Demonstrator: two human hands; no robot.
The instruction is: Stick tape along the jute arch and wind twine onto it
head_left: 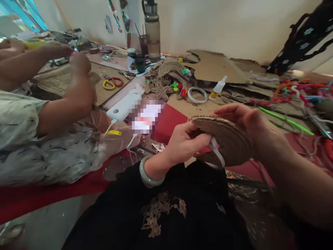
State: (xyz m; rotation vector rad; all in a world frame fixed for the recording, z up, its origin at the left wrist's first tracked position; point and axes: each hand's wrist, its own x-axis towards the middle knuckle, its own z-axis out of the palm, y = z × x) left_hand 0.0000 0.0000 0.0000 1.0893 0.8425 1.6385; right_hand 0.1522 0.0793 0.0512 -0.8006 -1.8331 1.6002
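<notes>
My left hand (183,142), with a pale bangle at the wrist, pinches the near left edge of a brown disc of coiled twine (225,140). A white strip (218,152) hangs in a curve from beside my left thumb across the disc's face. My right hand (247,121) curls around the disc's far right edge, its fingers reaching over the top rim. The disc is tilted above my lap, and its back is hidden from me. Just beyond it on the cardboard are a small white glue bottle (218,88) and a roll of tape (197,95).
A co-worker's arms (75,83) move at the left. Scissors (112,82), a white power bank (125,104) and a lit phone (145,118) lie between us. Behind are braided twine pieces (166,78) and a water bottle (152,34). Coloured pipe cleaners (293,88) lie right.
</notes>
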